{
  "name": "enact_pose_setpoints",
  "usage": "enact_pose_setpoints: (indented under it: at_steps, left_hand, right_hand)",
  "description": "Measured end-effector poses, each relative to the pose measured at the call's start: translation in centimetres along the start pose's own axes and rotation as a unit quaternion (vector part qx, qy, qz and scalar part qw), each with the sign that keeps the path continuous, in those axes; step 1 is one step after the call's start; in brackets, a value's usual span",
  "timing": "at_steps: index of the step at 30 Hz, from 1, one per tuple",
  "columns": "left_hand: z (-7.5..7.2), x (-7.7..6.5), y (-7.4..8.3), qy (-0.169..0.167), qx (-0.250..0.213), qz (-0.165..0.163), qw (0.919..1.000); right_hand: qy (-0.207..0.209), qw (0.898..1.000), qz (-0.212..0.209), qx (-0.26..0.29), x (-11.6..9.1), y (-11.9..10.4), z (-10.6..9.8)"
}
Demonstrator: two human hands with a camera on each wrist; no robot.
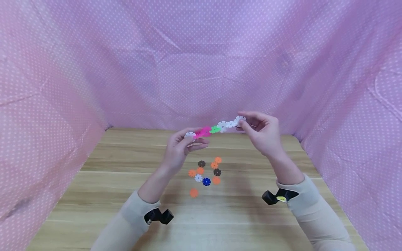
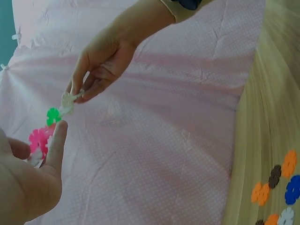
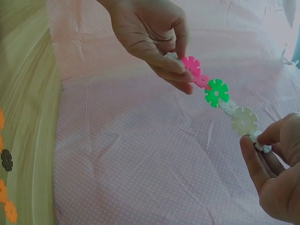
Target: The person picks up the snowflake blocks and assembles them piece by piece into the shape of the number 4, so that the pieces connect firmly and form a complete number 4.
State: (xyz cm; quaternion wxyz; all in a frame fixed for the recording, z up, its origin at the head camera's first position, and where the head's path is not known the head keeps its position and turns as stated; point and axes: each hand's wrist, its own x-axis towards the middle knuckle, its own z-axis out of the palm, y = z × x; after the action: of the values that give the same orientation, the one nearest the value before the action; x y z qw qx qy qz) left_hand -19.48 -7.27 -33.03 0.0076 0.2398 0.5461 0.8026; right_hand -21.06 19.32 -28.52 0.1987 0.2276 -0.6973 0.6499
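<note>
Both hands hold up a chain of interlocking snowflake discs above the table's far part. White, pink, green and more white discs make it up, with the green disc [image 3: 216, 93] near its middle. My left hand [image 1: 177, 150] pinches the white disc [image 1: 190, 135] at the left end, beside the pink discs [image 1: 205, 131]. At the other end my right hand [image 1: 263, 134] pinches a white disc [image 1: 240, 120] between thumb and fingers. In the right wrist view, the left hand's fingers partly cover its end disc.
Loose discs lie on the wooden table [image 1: 125, 181]: several orange ones [image 1: 194, 192], two dark brown ones [image 1: 217, 172], a white one [image 1: 198, 178] and a blue one [image 1: 206, 181]. Pink dotted cloth [image 1: 201, 69] stands around the back and sides.
</note>
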Motion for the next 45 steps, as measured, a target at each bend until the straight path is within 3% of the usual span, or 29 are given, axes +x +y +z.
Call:
enact_pose_setpoints:
  at_steps: [4,11,16,22,28,33,41,45]
  left_hand:
    - [0.8,0.0,0.0,-0.015,-0.029,-0.007,0.9994]
    - [1.5,0.0,-0.1,0.044,0.06,-0.03,0.9968]
    - [1.5,0.3,-0.5,0.064,0.061,-0.033,0.9955]
    - [1.4,0.5,-0.8,0.065,0.058,-0.032,0.9957]
    - [1.6,0.9,-0.5,0.058,0.058,-0.009,0.9966]
    - [1.8,1.1,-0.3,0.055,0.07,-0.009,0.996]
    - [0.3,0.4,0.1,0.04,0.081,0.018,0.9958]
    - [-0.7,-0.3,0.3,0.046,0.126,0.029,0.9905]
  right_hand:
    - [-0.01,1.0,-0.004,-0.027,-0.3,0.1,0.5]
    - [-0.035,0.998,-0.024,-0.05,-0.5,0.0,0.9]
    - [-0.047,0.998,-0.027,-0.041,-0.7,0.1,0.8]
    - [-0.06,0.997,-0.035,-0.043,-0.7,0.4,0.8]
    - [-0.067,0.996,-0.048,-0.017,-0.2,0.2,1.0]
    - [-0.053,0.996,-0.065,0.004,0.5,-0.5,1.3]
    - [-0.013,0.997,-0.078,0.004,1.9,-1.7,0.7]
    - [-0.015,0.997,-0.072,-0.003,1.9,-2.0,0.5]
